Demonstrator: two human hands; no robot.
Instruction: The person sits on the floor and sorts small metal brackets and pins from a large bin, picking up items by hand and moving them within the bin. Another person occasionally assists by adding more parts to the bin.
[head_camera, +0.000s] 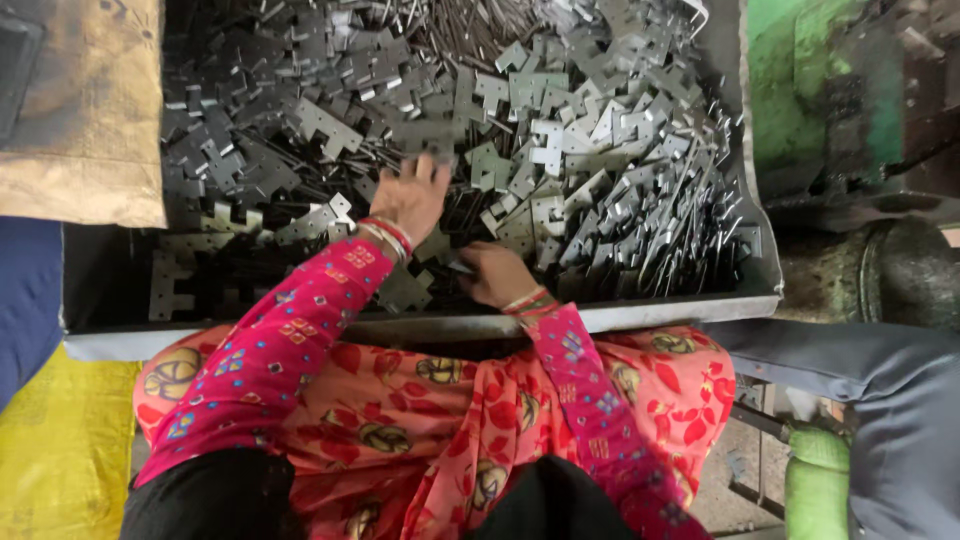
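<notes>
2 hands (410, 200) (495, 275) in tray (600, 315) w/ countless metal plates (560, 150); grip state unclear.

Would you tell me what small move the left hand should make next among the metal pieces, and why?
Probably close the left hand on one flat metal plate under its fingertips. It lies spread on the heap in the tray with nothing visibly gripped, while the right hand rests lower, near the thin rods.

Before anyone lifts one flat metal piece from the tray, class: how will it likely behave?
The metal pieces look thin and flat, so one is probably stiff and light. Their notched edges overlap in the heap, so neighbours may snag and come along. The left hand rests on the heap; pieces would likely slide, not roll.
</notes>
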